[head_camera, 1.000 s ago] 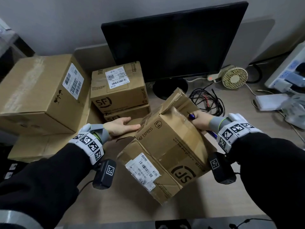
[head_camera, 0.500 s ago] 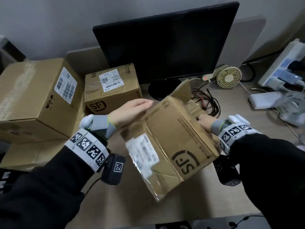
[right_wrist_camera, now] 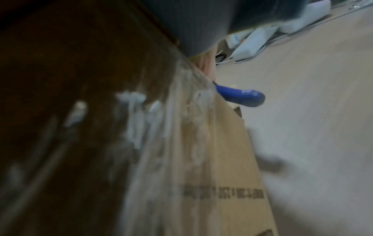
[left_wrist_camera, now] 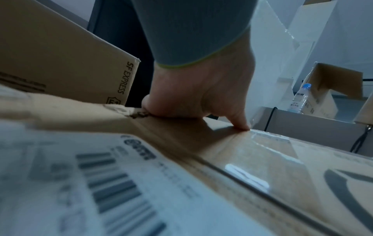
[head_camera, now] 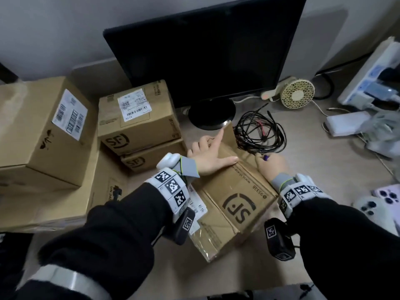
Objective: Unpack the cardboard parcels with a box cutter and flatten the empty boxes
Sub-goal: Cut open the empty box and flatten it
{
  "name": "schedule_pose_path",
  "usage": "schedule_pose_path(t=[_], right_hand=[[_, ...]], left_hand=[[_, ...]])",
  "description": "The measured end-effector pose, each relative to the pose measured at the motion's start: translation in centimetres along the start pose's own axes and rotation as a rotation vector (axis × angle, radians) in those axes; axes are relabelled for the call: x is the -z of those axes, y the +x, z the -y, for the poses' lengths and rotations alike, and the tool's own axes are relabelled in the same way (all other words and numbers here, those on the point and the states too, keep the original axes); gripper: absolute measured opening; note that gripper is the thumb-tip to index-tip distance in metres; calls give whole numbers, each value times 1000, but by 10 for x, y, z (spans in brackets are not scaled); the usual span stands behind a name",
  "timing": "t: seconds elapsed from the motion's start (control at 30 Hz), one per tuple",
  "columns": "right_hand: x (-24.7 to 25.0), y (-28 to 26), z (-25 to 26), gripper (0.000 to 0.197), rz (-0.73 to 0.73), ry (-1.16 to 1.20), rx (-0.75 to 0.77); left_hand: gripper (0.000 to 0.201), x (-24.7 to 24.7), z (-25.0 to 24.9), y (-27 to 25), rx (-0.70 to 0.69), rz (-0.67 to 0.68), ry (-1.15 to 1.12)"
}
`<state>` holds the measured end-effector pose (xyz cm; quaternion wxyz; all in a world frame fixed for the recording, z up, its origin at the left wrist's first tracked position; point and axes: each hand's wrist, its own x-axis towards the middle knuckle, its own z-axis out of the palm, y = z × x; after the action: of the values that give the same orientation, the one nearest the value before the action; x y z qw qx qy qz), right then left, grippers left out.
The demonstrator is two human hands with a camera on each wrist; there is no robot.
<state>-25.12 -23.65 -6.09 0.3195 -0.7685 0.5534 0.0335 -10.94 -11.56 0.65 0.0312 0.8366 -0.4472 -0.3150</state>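
An emptied brown SF cardboard box (head_camera: 236, 198) lies collapsed flat on the desk in front of me, logo side up, its shipping label (left_wrist_camera: 121, 183) under my left wrist. My left hand (head_camera: 212, 156) presses down on its far end, fingers straight and spread, thumb flat on the cardboard. At the box's far right edge my right hand (head_camera: 270, 165) curls round a blue box cutter (head_camera: 265, 157). In the right wrist view the box cutter's blue end (right_wrist_camera: 242, 97) sticks out past the cardboard edge; its blade is hidden.
Taped parcels stand at the left: a big one (head_camera: 43, 131) and two stacked SF boxes (head_camera: 138, 118) on flat cardboard (head_camera: 65, 191). A monitor (head_camera: 205, 57) stands behind, beside it tangled cables (head_camera: 259, 135) and a small fan (head_camera: 297, 94). A power strip (head_camera: 372, 74) and phones (head_camera: 387, 193) lie right.
The box was tilted up between both hands and half folded; now it lies flat on the desk. My left hand has moved from its side onto its top.
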Motion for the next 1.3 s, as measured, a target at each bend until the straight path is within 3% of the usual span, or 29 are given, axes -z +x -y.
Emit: schedule_pose_path(t=[0.1, 0.2, 0.27, 0.37, 0.47, 0.6, 0.67, 0.73, 0.77, 0.83, 0.9, 0.93, 1.03, 1.1, 1.2, 1.3], right_hand=[[0, -2, -5, 49, -37, 13, 9], [-5, -2, -2, 46, 21, 19, 42], [-5, -6, 11, 46, 64, -27, 89], [2, -9, 33, 49, 99, -100, 191], [10, -10, 49, 40, 135, -133, 252], [4, -10, 51, 48, 230, -133, 269], [3, -11, 51, 40, 284, -70, 273], [4, -12, 51, 31, 329, -31, 256], [3, -11, 50, 33, 348, -21, 241], [1, -8, 48, 39, 371, 1, 200], [-1, -6, 47, 45, 370, 44, 190], [-1, -4, 45, 46, 375, 67, 190], [-3, 0, 31, 42, 336, 207, 167], [-4, 6, 14, 39, 234, 435, 84], [0, 12, -4, 48, 119, 658, -62], [-3, 20, -10, 50, 48, 611, -66]], left_hand=[[72, 5, 0, 4, 2, 34, 9], [51, 23, -1, -3, -28, 45, 72], [53, 46, -3, -5, -42, 26, 246], [73, 62, -16, -1, -94, 17, 509], [96, 51, -20, -5, -219, -133, 569], [62, 39, -6, -7, -579, -342, 699], [50, 40, -12, -12, -718, -337, 796], [50, 36, -21, -16, -792, -237, 840], [48, 33, -24, -15, -742, -143, 835], [45, 26, -18, -8, -506, 120, 711], [61, 23, -11, -3, -348, 271, 503], [65, 21, -7, -3, -356, 235, 412], [49, 25, 8, -3, -507, -227, 238], [49, 31, 28, -4, -494, -438, 185], [57, 26, 59, -2, -342, -435, 137], [68, 21, 64, 2, -210, -454, 223]])
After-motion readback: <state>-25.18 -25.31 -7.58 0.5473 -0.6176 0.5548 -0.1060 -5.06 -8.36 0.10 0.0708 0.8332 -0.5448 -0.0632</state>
